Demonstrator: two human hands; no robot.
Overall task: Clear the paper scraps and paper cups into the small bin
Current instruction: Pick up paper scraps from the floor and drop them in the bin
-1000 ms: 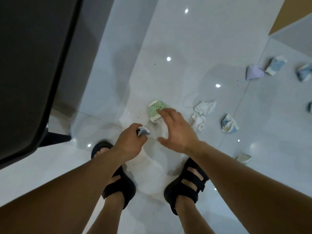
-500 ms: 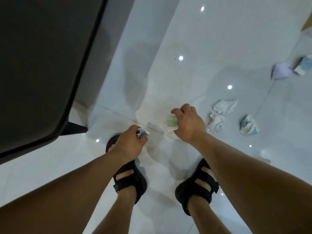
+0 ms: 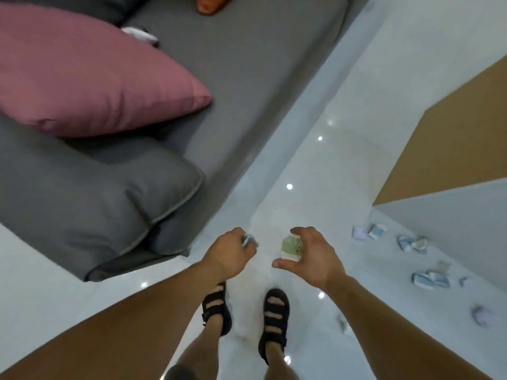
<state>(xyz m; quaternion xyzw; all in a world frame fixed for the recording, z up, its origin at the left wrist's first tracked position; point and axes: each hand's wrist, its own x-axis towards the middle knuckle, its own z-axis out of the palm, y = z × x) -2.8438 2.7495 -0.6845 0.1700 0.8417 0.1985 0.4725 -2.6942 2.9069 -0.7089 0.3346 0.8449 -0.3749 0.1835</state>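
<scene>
A: Green paper cup (image 3: pixel 290 246)?
B: Lifted off the tiles (image 3: pixel 301 165) since last check; held between thumb and fingers of the right hand (image 3: pixel 315 256).
A: Left hand (image 3: pixel 231 255)?
B: Unchanged, curled round a blue-white scrap (image 3: pixel 249 240).
A: Others?
B: Crumpled blue cups (image 3: pixel 413 244) on the floor, right. Grey sofa (image 3: pixel 247 78) newly in view.

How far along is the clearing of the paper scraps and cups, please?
Nothing shows as binned; the small bin is out of view. In hand: the left hand grips a small blue-and-white paper scrap, the right hand holds a crushed green-and-white paper cup. Left: crumpled blue-and-white paper cups and lilac paper scraps lie on the glossy white tiled floor to the right.
</scene>
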